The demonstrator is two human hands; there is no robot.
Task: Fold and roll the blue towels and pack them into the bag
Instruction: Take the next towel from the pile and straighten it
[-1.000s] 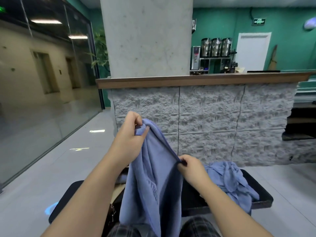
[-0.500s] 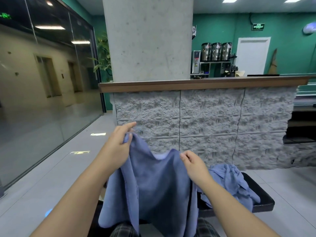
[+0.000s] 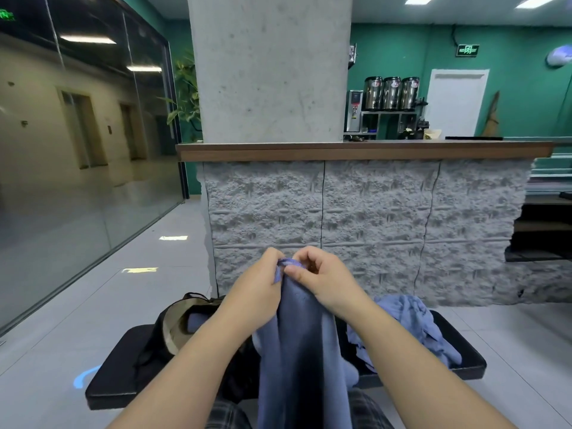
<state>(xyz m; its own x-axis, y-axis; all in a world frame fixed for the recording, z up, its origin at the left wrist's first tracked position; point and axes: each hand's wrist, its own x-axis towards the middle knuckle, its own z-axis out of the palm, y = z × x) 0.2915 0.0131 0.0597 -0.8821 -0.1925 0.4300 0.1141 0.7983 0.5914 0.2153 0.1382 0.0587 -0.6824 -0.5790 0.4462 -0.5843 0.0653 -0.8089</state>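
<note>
Both hands, left (image 3: 258, 289) and right (image 3: 325, 278), are pinching a towel (image 3: 303, 351) hanging at 6 o'clock; a bag (image 3: 173, 329) is sitting at 8 o'clock on the worktop (image 3: 114, 379).

We take this for a café or office lobby: a stone-faced bar (image 3: 365, 212) with a wooden top, 3 steel urns (image 3: 391, 92) on a rack behind it, green walls, a lit exit sign (image 3: 467, 50), a glass partition (image 3: 77, 150) onto a corridor and a concrete pillar (image 3: 269, 69).

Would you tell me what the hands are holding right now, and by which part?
Both hands, left hand and right hand, pinch the blue towel at its top edge, together; the rest hangs down.
</note>
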